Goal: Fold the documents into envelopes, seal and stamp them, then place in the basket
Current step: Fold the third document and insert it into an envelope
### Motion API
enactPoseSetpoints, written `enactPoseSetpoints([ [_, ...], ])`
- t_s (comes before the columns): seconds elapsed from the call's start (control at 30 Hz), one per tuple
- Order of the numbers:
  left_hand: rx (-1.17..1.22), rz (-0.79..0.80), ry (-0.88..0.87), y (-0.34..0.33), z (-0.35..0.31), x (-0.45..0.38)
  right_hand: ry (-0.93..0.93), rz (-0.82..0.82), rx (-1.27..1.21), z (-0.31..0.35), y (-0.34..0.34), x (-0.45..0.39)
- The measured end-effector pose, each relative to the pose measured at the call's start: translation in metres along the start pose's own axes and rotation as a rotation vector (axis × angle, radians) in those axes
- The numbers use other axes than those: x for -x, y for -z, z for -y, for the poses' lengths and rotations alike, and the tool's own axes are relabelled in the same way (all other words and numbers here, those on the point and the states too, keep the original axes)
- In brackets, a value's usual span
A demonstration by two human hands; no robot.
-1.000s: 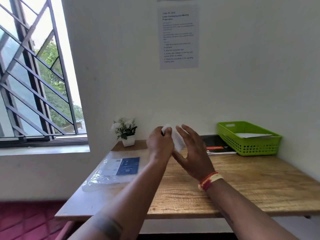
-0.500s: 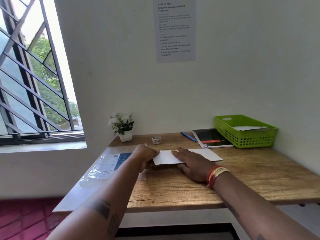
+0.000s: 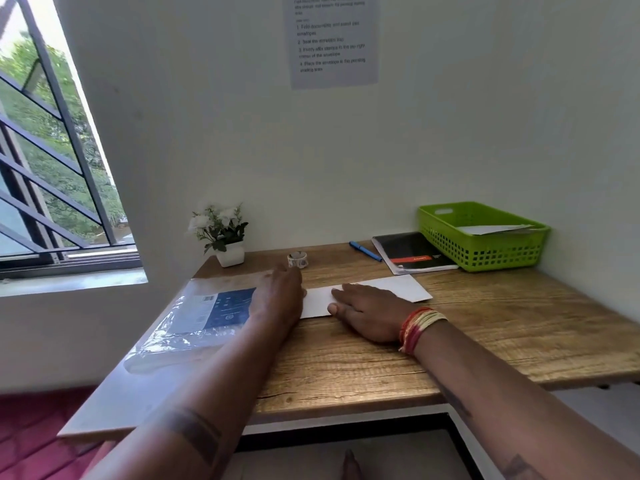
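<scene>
A white folded paper (image 3: pixel 316 302) lies flat on the wooden table (image 3: pixel 502 327), overlapping a white envelope (image 3: pixel 408 287) behind it. My left hand (image 3: pixel 280 296) is at the paper's left edge with the thumb on it; the fingertips are hidden. My right hand (image 3: pixel 367 311) lies palm down on the paper's middle, fingers stretched out. A small roll of stamps (image 3: pixel 297 259) stands just behind my left hand. The green basket (image 3: pixel 481 252) sits at the back right with a white envelope (image 3: pixel 495 229) inside.
A clear plastic packet with a blue label (image 3: pixel 204 317) lies on the table's left side. A potted white flower (image 3: pixel 225 237), a blue pen (image 3: pixel 365 251) and a black notebook (image 3: pixel 412 256) line the back wall. An instruction sheet (image 3: pixel 332 39) hangs above.
Both hands came down from mid-air with the white paper and laid it on the table. My right hand now lies flat on it, and the left has stayed at its left edge.
</scene>
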State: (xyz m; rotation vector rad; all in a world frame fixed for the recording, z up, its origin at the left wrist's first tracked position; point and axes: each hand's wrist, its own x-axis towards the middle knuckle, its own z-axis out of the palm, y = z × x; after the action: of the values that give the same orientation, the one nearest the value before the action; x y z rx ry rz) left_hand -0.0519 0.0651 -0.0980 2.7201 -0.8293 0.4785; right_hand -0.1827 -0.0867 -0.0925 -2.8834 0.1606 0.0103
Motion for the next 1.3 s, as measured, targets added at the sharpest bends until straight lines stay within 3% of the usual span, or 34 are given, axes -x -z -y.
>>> enactPoseSetpoints([
  [0.1,-0.163,-0.080,-0.100,-0.003,-0.006,0.004,0.002,-0.003,0.072,0.002,0.001,-0.003],
  [0.17,-0.055,-0.084,-0.171,-0.003,-0.014,0.007,0.009,-0.022,0.090,0.002,0.000,-0.003],
  [0.27,0.212,0.221,-0.233,-0.003,-0.028,0.011,0.026,-0.056,0.074,0.000,-0.004,-0.007],
  [0.33,0.178,0.366,-0.244,-0.005,-0.030,0.010,-0.005,-0.017,0.105,-0.002,-0.006,-0.011],
  [0.43,0.060,0.449,-0.235,-0.005,-0.028,0.007,-0.071,0.059,0.113,-0.005,-0.005,-0.015],
  [0.8,0.052,0.529,-0.198,-0.005,-0.029,0.004,-0.308,0.062,0.100,-0.049,0.006,-0.020],
  [1.3,0.019,0.532,-0.123,-0.006,-0.030,0.006,-0.421,0.051,0.125,-0.057,0.008,-0.010],
])
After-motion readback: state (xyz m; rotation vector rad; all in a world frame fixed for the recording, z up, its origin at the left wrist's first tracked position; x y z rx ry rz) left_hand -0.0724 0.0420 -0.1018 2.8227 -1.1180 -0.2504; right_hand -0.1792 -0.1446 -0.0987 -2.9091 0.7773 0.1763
